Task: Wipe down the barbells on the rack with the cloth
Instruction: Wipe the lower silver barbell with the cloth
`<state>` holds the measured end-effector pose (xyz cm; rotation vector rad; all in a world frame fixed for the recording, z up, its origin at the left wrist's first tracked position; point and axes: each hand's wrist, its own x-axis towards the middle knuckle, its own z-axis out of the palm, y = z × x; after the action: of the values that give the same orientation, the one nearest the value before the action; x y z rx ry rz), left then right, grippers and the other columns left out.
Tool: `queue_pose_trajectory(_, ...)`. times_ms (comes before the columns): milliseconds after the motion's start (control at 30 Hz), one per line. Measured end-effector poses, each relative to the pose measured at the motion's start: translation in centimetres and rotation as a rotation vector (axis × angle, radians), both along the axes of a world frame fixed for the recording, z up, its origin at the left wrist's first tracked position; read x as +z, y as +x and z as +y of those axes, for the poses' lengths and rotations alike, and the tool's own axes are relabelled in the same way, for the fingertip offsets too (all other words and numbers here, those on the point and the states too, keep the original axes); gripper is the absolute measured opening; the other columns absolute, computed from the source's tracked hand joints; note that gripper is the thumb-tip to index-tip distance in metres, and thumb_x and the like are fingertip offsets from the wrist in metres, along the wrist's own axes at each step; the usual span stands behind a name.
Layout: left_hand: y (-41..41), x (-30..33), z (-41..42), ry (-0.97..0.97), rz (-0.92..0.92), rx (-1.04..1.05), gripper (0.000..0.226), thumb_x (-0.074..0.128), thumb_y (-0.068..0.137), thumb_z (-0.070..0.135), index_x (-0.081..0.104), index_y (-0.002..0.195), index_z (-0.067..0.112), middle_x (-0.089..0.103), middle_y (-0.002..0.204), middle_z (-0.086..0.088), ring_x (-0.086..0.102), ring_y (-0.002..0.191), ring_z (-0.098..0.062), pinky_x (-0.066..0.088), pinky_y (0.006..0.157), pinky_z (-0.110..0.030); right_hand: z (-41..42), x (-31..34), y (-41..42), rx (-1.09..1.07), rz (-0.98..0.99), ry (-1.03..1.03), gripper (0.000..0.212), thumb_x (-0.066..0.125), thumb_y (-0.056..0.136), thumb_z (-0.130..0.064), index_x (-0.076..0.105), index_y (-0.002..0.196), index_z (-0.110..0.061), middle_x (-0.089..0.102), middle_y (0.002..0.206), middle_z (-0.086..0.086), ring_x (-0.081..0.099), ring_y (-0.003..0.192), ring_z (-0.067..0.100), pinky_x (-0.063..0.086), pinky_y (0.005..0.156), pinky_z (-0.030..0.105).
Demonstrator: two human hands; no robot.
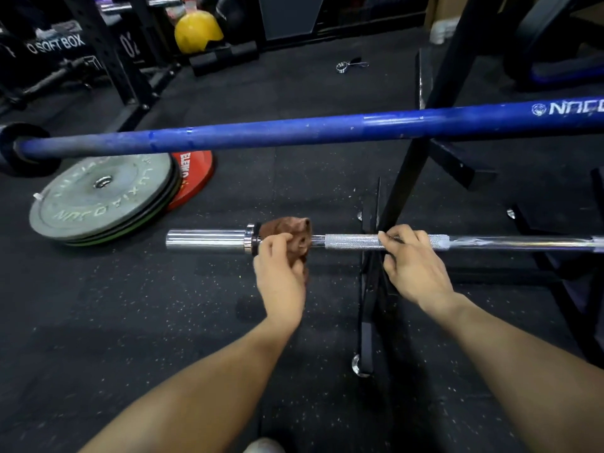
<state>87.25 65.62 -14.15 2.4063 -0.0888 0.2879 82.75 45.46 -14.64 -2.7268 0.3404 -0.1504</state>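
A silver barbell (pixel 353 241) lies level on the black rack (pixel 408 178), low in the middle of the view. My left hand (pixel 281 273) grips a brown cloth (pixel 287 233) wrapped round the bar just right of its collar and chrome sleeve (pixel 206 239). My right hand (pixel 415 259) holds the knurled shaft further right, fingers curled over it near the rack upright. Above and farther away, a blue barbell (pixel 294 130) spans the whole view on the same rack.
Grey weight plates (pixel 101 197) are stacked on the black rubber floor at left, over a red plate (pixel 196 173). A yellow ball (pixel 196 31), a spring collar (pixel 346 65) and another rack (pixel 108 50) stand farther back.
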Motion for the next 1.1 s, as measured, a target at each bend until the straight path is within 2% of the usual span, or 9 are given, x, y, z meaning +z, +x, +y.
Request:
queue_pose_trajectory(100,-1.9,-0.1,-3.4,0.021,0.021,-0.197,0.044,0.059,0.08,0.002,0.054,0.118,0.023,0.047,0.124,0.008,0.043,0.105,-0.015,0.031,0.082,-0.019,0.0,0.0,0.0,0.009,-0.007,-0.012,0.044,0.045,0.095,-0.016,0.047,0.138,-0.022,0.037,0.132,-0.01,0.029,0.116,0.015,0.051,0.078,0.038)
queue_pose_trajectory(200,-2.5,0.3,-4.6,-0.03,0.046,-0.175,0.043,0.059,0.081,0.004,0.053,0.119,0.024,0.047,0.123,0.008,0.042,0.102,-0.015,0.034,0.082,-0.021,0.0,0.4,-0.1,0.039,0.013,-0.014,0.045,0.046,0.095,-0.016,0.046,0.139,-0.022,0.037,0.134,-0.008,0.029,0.116,0.017,0.049,0.083,0.039)
queue_pose_trajectory(400,0.7,4.1,-1.2,0.029,0.158,-0.454,0.039,0.062,0.081,0.003,0.055,0.114,0.022,0.052,0.117,0.004,0.053,0.106,-0.017,0.039,0.086,-0.024,-1.2,3.1,-0.3,0.201,0.259,-0.065,0.054,0.049,0.096,-0.022,0.032,0.148,-0.023,0.025,0.15,-0.007,0.029,0.133,0.018,0.031,0.107,0.028)
queue_pose_trajectory(567,1.8,6.0,-1.7,0.02,0.08,-0.349,0.036,0.058,0.078,-0.001,0.054,0.111,0.013,0.051,0.112,-0.011,0.054,0.103,-0.034,0.042,0.091,-0.039,-1.1,6.1,-1.7,0.269,0.438,-0.201,0.06,0.049,0.095,-0.024,0.024,0.15,-0.025,0.018,0.155,-0.008,0.026,0.139,0.019,0.03,0.111,0.033)
queue_pose_trajectory(667,1.3,5.2,-1.7,0.035,0.119,-0.197,0.035,0.052,0.08,-0.001,0.048,0.111,0.014,0.043,0.119,-0.011,0.053,0.101,-0.036,0.044,0.087,-0.043,-1.3,6.9,-2.5,0.248,0.42,-0.237,0.06,0.048,0.097,-0.022,0.021,0.151,-0.023,0.019,0.153,-0.007,0.026,0.136,0.02,0.028,0.111,0.033)
queue_pose_trajectory(800,1.9,3.8,-1.3,0.121,0.124,-0.107,0.034,0.048,0.083,-0.004,0.045,0.113,0.01,0.04,0.127,-0.012,0.052,0.104,-0.036,0.042,0.086,-0.04,-2.4,5.1,-2.9,0.152,0.285,-0.284,0.057,0.047,0.097,-0.026,0.023,0.149,-0.021,0.024,0.151,-0.002,0.026,0.137,0.021,0.014,0.116,0.035)
queue_pose_trajectory(900,1.9,2.9,-2.9,0.169,0.076,-0.137,0.034,0.048,0.079,-0.005,0.046,0.108,0.012,0.05,0.118,-0.009,0.053,0.103,-0.032,0.041,0.077,-0.037,-4.3,3.0,-3.7,0.103,0.166,-0.26,0.054,0.047,0.097,-0.028,0.027,0.147,-0.019,0.029,0.146,-0.001,0.029,0.134,0.02,0.01,0.117,0.036)
queue_pose_trajectory(1033,-1.5,2.1,-8.4,0.128,0.053,-0.309,0.039,0.05,0.07,-0.004,0.05,0.102,0.019,0.059,0.102,-0.001,0.058,0.09,-0.022,0.039,0.07,-0.027,-6.5,1.6,-4.7,0.133,0.085,-0.21,0.055,0.047,0.097,-0.027,0.027,0.147,-0.016,0.028,0.149,-0.002,0.031,0.131,0.021,0.02,0.112,0.028)
queue_pose_trajectory(1100,-2.7,2.3,-9.9,0.1,0.079,-0.292,0.035,0.047,0.072,-0.004,0.048,0.1,0.016,0.06,0.096,-0.001,0.057,0.082,-0.021,0.035,0.066,-0.025,-6.6,1.6,-4.8,0.153,0.087,-0.156,0.054,0.046,0.097,-0.026,0.027,0.147,-0.015,0.026,0.15,-0.003,0.029,0.132,0.021,0.021,0.111,0.026)
